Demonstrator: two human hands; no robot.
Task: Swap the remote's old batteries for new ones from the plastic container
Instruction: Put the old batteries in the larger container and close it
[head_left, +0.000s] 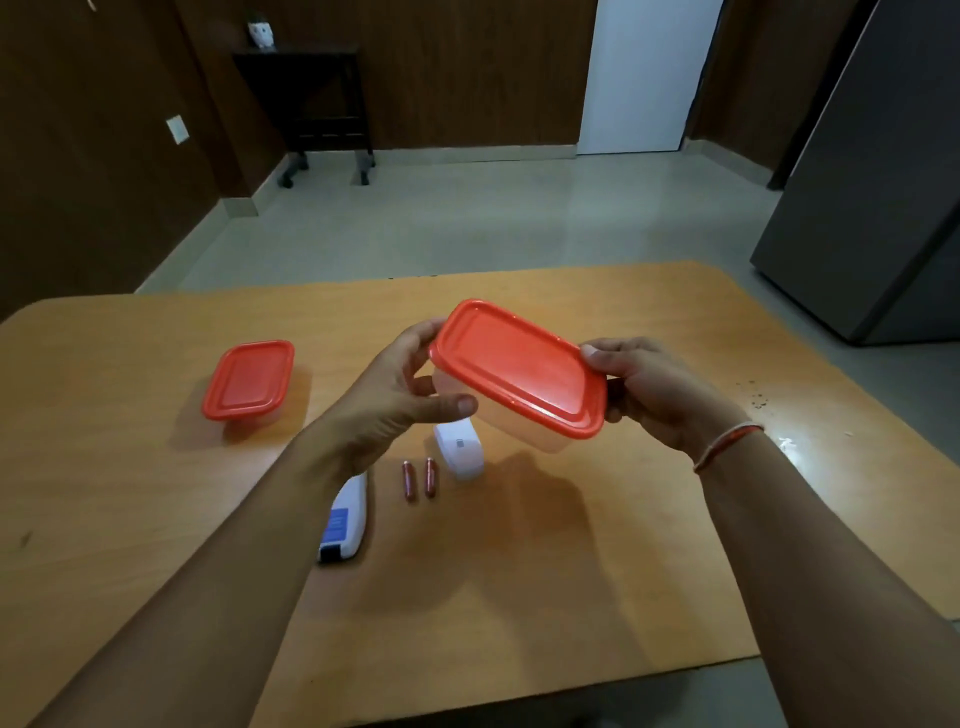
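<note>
I hold a clear plastic container with a red lid (519, 366) in the air above the table, tilted down to the right. My left hand (400, 395) grips its left end and my right hand (660, 389) grips its right end. The lid is on. Below it on the table lie two reddish batteries (420, 478) side by side. The white remote (344, 519) lies to their left, partly under my left forearm. A white battery cover (460, 449) lies just right of the batteries, partly hidden by the container.
A second red-lidded container (248, 379) stands closed on the wooden table (597, 571) to the far left. Beyond the table are a tiled floor, a dark side table and a grey cabinet at the right.
</note>
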